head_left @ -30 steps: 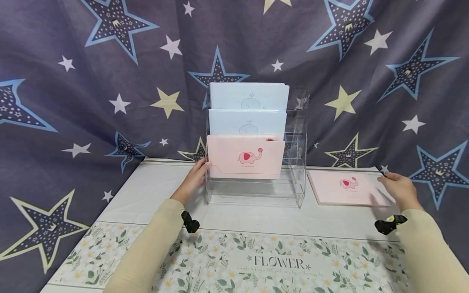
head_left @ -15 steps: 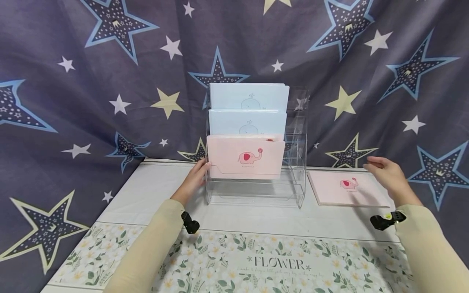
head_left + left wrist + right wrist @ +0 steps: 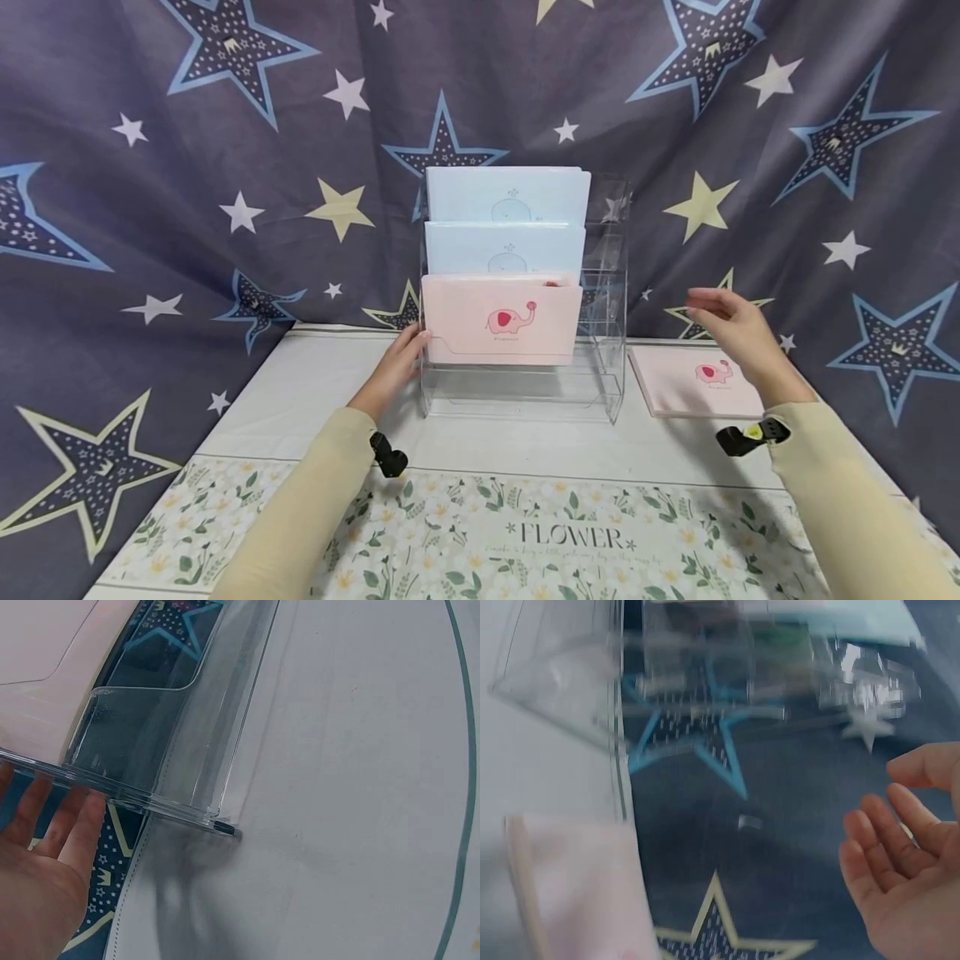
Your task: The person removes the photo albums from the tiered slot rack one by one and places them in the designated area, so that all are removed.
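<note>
A clear acrylic rack point(image 3: 517, 385) stands upright on the table, with several paper folders in its tiers. Foremost is a pink elephant folder point(image 3: 501, 321); behind it rise two light-blue whale folders, the lower point(image 3: 506, 247) and the upper point(image 3: 504, 193). My left hand point(image 3: 396, 368) touches the rack's left side; in the left wrist view its fingers point(image 3: 84, 836) lie along the side panel's edge. My right hand point(image 3: 742, 333) is raised in the air right of the rack, fingers loosely bent and holding nothing. Below it, a pink elephant folder stack point(image 3: 678, 387) lies flat, partly hidden by this hand.
A white table mat point(image 3: 517, 450) covers the surface, with a floral band point(image 3: 420, 533) along the front. Behind the rack hangs a dark star-patterned curtain point(image 3: 517, 75). The rack's front lower tier shows bare acrylic.
My right hand has left the far edge of the flat folder stack, risen and moved left toward the rack, carrying nothing. The left hand stays at the rack's side.
</note>
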Tool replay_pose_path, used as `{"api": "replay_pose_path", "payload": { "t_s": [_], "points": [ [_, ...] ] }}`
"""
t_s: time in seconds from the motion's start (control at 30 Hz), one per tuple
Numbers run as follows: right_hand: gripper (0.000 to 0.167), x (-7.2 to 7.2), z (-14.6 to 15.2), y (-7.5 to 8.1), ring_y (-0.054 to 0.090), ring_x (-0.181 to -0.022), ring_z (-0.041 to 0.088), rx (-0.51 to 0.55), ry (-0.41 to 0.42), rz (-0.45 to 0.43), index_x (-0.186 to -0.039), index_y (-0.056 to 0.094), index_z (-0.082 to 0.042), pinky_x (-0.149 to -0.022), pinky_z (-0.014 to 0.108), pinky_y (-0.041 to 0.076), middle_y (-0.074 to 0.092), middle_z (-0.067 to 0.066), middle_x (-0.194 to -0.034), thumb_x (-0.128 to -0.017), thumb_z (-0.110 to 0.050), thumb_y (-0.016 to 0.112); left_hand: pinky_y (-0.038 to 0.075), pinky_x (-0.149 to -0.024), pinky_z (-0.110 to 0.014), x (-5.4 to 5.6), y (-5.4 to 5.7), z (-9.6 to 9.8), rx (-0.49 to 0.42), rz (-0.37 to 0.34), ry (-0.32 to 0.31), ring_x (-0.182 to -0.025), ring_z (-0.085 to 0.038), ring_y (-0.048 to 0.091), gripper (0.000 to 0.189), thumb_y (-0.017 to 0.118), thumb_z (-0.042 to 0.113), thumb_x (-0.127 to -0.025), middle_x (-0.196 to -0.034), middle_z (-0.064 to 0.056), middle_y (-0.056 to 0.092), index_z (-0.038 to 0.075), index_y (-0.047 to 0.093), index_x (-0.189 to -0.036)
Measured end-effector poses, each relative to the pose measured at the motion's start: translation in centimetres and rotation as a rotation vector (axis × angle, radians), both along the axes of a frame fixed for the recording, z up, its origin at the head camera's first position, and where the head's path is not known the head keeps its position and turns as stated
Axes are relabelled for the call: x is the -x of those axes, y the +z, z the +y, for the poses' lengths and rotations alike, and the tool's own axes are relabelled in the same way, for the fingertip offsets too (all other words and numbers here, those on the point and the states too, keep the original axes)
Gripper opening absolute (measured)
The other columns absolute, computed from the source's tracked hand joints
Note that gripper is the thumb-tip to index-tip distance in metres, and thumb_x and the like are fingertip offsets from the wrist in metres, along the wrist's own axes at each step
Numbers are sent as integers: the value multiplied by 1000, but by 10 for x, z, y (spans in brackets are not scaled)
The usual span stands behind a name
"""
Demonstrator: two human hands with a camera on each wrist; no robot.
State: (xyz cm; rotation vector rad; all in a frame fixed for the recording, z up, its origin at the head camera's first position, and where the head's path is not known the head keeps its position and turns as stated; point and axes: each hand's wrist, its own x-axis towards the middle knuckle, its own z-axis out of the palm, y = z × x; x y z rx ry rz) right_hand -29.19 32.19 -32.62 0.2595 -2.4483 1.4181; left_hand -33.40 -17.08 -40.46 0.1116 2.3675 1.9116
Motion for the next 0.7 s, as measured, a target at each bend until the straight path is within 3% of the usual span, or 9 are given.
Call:
{"api": "replay_pose_path", "payload": {
  "t_s": [0.23,0.37,0.5,0.7],
  "points": [
    [45,5,-44,14,55,-109,0,17,80,24,-140,52,0,-89,10,45,60,4,-125,-102,-23,61,30,-117,-51,1,0,0,5,0,7,-149,-30,22,74,44,56,-103,-166,-9,17,18,18,-162],
    [46,11,-64,19,56,-117,11,17,150,45,-142,52,-1,-101,22,46,57,17,-133,-103,-26,59,32,-116,-50,2,0,2,17,-2,22,-149,-29,24,73,44,56,-103,-165,-10,20,18,21,-161],
    [45,18,-80,22,54,-125,21,27,203,43,-143,51,-3,-107,37,44,56,16,-137,-104,-26,57,32,-116,-51,3,-1,3,12,-4,33,-149,-30,25,74,45,56,-103,-165,-10,21,18,22,-161],
    [43,29,-98,24,50,-129,25,69,253,40,-143,52,-5,-111,44,40,54,14,-140,-105,-26,56,32,-116,-50,4,-4,1,-9,-2,25,-149,-30,25,73,46,55,-103,-165,-10,21,18,22,-161]
  ]
}}
